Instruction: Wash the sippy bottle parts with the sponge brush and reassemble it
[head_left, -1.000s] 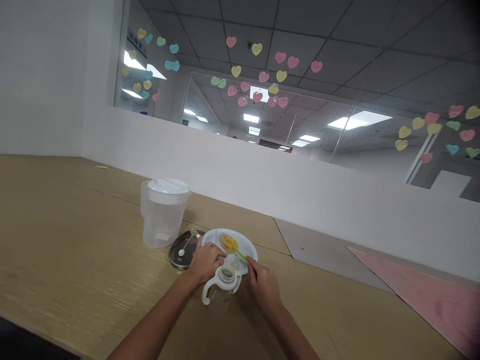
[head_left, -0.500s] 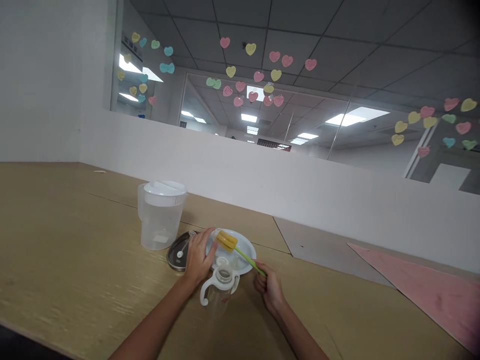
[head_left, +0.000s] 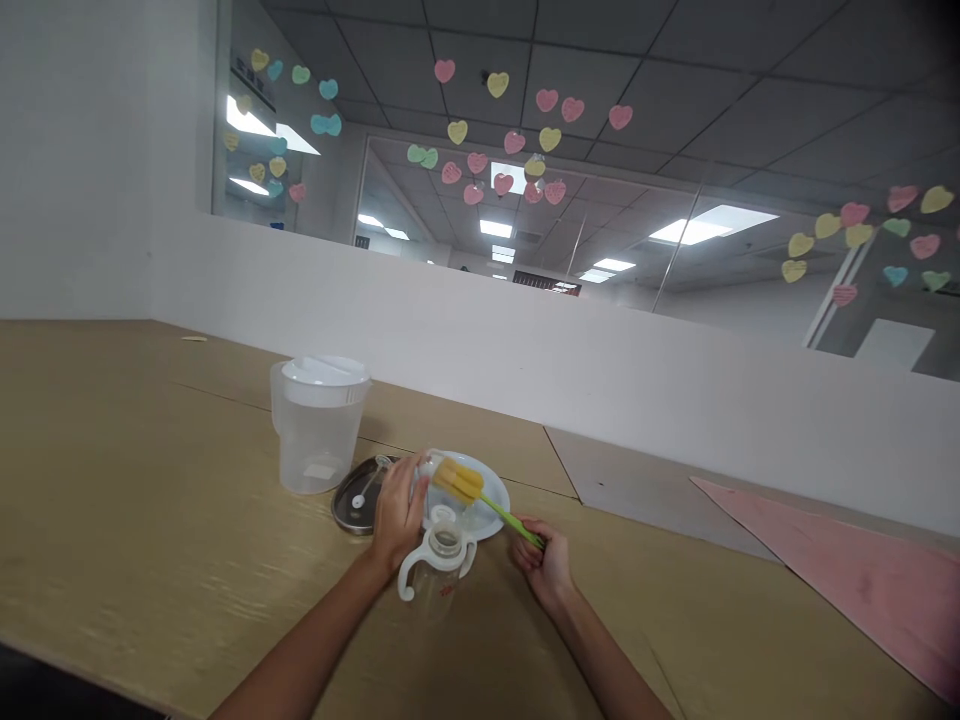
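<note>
My left hand is wrapped round a small clear cup, mostly hidden by the fingers, above a white bowl. In my right hand is the green handle of a brush, its yellow sponge head at the cup's mouth. A clear bottle with a white two-handled collar stands uncapped just in front of the bowl. Left of the bowl, a dark metal tray holds a thin tube with a white end piece; my left hand hides part of the tray.
Behind the tray on the left stands a translucent lidded pitcher. A pink sheet covers the table at the right. A white wall with a window above it runs along the back.
My right hand has moved slightly right, and the sponge head shows a little further out of the cup. The whole view has shifted slightly.
</note>
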